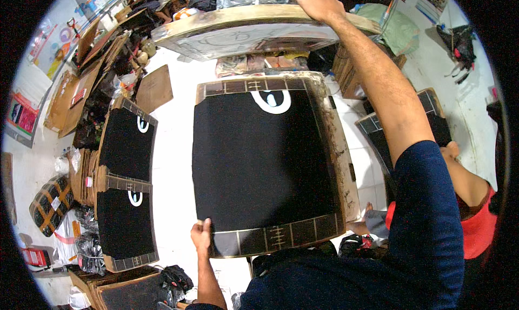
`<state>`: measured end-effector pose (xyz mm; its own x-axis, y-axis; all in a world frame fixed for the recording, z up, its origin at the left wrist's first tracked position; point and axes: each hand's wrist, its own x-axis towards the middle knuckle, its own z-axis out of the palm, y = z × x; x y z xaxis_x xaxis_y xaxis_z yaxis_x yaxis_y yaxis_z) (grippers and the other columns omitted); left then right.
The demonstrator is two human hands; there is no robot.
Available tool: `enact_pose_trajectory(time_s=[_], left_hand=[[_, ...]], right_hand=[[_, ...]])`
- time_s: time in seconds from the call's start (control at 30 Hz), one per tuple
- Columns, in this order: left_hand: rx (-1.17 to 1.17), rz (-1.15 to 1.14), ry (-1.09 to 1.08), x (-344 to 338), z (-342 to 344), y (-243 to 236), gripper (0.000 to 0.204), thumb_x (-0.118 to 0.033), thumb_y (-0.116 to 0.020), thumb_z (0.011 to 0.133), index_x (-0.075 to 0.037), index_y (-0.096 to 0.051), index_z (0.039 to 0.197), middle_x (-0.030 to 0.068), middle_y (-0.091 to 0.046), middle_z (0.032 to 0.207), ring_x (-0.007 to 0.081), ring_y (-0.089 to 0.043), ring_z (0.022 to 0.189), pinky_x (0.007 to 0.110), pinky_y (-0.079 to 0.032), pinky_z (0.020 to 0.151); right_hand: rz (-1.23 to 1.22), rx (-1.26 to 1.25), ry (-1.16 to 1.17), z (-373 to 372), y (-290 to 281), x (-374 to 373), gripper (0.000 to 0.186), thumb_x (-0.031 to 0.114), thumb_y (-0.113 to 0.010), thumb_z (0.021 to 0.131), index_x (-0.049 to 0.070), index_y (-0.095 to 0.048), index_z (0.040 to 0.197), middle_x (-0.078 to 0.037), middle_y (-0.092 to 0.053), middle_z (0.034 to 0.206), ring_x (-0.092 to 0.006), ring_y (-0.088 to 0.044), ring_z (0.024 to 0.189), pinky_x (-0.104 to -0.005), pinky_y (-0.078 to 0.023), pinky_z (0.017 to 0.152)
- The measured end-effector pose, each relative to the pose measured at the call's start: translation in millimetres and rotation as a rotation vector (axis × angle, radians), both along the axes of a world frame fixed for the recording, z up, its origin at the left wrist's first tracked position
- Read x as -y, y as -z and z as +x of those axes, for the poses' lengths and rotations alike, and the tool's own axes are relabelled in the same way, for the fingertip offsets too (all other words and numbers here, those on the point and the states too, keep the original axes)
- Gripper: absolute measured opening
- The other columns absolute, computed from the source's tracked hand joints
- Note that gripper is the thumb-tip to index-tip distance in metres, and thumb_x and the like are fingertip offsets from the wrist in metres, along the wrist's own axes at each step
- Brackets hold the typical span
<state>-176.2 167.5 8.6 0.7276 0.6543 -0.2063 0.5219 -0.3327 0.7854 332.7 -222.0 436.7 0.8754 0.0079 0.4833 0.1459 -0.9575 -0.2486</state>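
In front of me, the worktop (343, 169) carries a black panel (259, 164) — white eye shape (277, 111) by its far end. Along the panel's right side, I see the worktop's edge — bare, pale and stained.

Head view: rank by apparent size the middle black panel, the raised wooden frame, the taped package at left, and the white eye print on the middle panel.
1. Black panel
2. Wooden frame
3. Taped package
4. Eye print
Apparent size only; distances from the camera differ.

You wear a dark navy top (324, 283), its right sleeve (427, 202) ending near the elbow; your 2 hands (200, 235) are bare.
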Motion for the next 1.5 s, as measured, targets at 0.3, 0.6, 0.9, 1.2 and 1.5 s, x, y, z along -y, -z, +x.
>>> enact_pose_trajectory(time_s=[0.3,0.6,0.9,1.2,1.5], left_hand=[[-0.163,0.003,0.098,53.4,14.2,15.4,0.054,-0.042,-0.091,0.077,0.004,-0.065,0.087,0.0138,-0.070,0.078,0.0256,-0.064,0.071,0.040,-0.053,0.071],[-0.300,0.150,0.044,66.1,29.5,-16.0,0.061,-0.040,-0.090,0.077,0.006,-0.065,0.108,0.0219,-0.073,0.099,0.0367,-0.071,0.096,0.045,-0.053,0.090],[-0.304,0.060,-0.027,59.8,35.6,0.1,0.075,-0.039,-0.093,0.073,0.006,-0.054,0.118,0.0266,-0.068,0.109,0.0390,-0.068,0.104,0.045,-0.052,0.094],[-0.508,0.237,0.078,58.3,43.0,11.3,0.087,-0.049,-0.092,0.071,0.005,-0.055,0.129,0.0235,-0.056,0.126,0.0397,-0.053,0.122,0.052,-0.044,0.106],[0.648,-0.567,0.140,100.1,207.3,-164.1,0.075,-0.043,-0.069,0.099,0.003,-0.041,0.151,0.0233,-0.051,0.145,0.0322,-0.052,0.135,0.046,-0.044,0.110]], right_hand=[[0.114,0.058,-0.023,-2.6,-7.3,-6.7,0.053,0.050,-0.055,0.089,0.004,-0.078,0.102,-0.027,-0.073,0.108,-0.0429,-0.070,0.108,-0.0501,-0.055,0.096],[0.072,0.067,-0.016,20.4,-15.0,-6.7,0.071,0.063,-0.043,0.094,0.002,-0.077,0.108,-0.027,-0.071,0.115,-0.0439,-0.068,0.114,-0.0511,-0.053,0.100],[0.069,0.044,-0.033,24.3,-26.3,-8.5,0.064,0.057,-0.049,0.091,0.004,-0.074,0.117,-0.027,-0.070,0.122,-0.0434,-0.066,0.118,-0.0510,-0.052,0.102],[-0.001,0.013,-0.028,18.6,-9.1,-8.4,0.053,0.059,-0.051,0.090,0.021,-0.077,0.118,-0.016,-0.074,0.121,-0.0374,-0.070,0.112,-0.0514,-0.053,0.100],[0.012,0.394,-0.160,-98.5,130.5,3.7,0.017,0.030,-0.069,0.090,0.014,-0.072,0.086,-0.012,-0.070,0.082,-0.0332,-0.067,0.074,-0.0505,-0.054,0.070]])
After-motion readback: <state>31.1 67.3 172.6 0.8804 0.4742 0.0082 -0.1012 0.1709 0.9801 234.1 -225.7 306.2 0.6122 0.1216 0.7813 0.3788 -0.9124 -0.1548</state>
